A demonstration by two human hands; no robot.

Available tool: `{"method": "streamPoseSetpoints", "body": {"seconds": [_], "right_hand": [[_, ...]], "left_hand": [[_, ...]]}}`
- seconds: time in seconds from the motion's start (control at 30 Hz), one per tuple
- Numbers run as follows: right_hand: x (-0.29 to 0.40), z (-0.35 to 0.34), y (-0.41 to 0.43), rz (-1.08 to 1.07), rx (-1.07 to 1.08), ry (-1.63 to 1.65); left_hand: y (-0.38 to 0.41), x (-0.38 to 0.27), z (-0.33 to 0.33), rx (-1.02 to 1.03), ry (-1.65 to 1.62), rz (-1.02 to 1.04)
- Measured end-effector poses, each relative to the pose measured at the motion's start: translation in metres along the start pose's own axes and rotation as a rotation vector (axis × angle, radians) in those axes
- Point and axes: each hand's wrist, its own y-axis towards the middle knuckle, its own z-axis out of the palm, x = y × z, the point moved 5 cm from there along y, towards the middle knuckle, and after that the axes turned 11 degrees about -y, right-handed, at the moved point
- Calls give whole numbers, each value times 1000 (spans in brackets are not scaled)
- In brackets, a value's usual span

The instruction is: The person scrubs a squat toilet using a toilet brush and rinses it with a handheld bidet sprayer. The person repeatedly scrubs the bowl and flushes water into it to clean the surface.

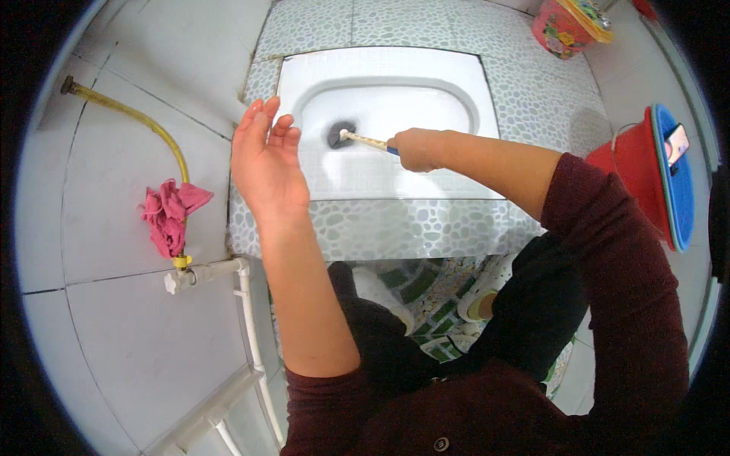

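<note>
My right hand (422,150) is closed around the blue grip of a long-handled brush (368,141), probably a toilet brush. Its pale shaft points left into the dark drain hole (337,138) of a white squat toilet (393,108); the head down there is hard to make out. Over the toilet's left edge, my left hand (269,157) is raised with the palm turned up. Its fingers are slightly curled and apart, and nothing is in it.
On the left wall, a pink cloth (174,214) hangs on a yellow hose (145,119) above a white valve (178,281) and pipe (249,319). At right stands a red bucket (636,165) with a blue basin (681,196) holding a phone (677,145). A floral bin (562,31) stands behind.
</note>
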Motion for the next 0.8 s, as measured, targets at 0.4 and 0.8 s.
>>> {"method": "streamPoseSetpoints", "body": {"seconds": [0.4,0.8], "right_hand": [[-27,-19,-48,32,-313,-564],[-27,-75,-50,64,-457,-709]], "left_hand": [[-3,-11,-7,-18,-58,-5],[-4,-22,-14,-63,-48,50]]}}
